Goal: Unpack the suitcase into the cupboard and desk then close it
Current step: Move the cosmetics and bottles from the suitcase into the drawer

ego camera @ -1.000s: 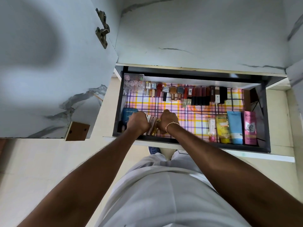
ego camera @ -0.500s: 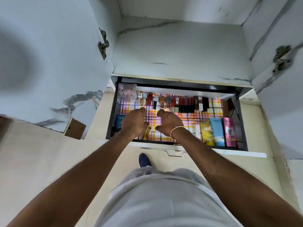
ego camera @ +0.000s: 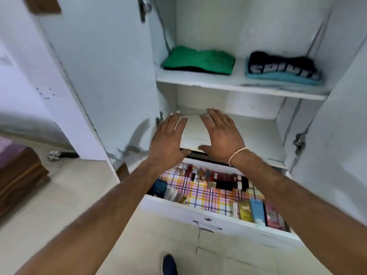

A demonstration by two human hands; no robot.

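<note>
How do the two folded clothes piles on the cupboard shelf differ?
The green pile sits at the shelf's left; the dark pile sits at the right. The green pile is plain green over a black layer; the dark pile shows large pale lettering and lies on a teal garment. The green pile looks flatter and wider. Both are folded and rest on the same shelf, apart.

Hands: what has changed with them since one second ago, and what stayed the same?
Both the left hand and right hand let go of the small items, rose out of the drawer and now spread open. The drawer stays pulled out, cosmetics in place.
</note>
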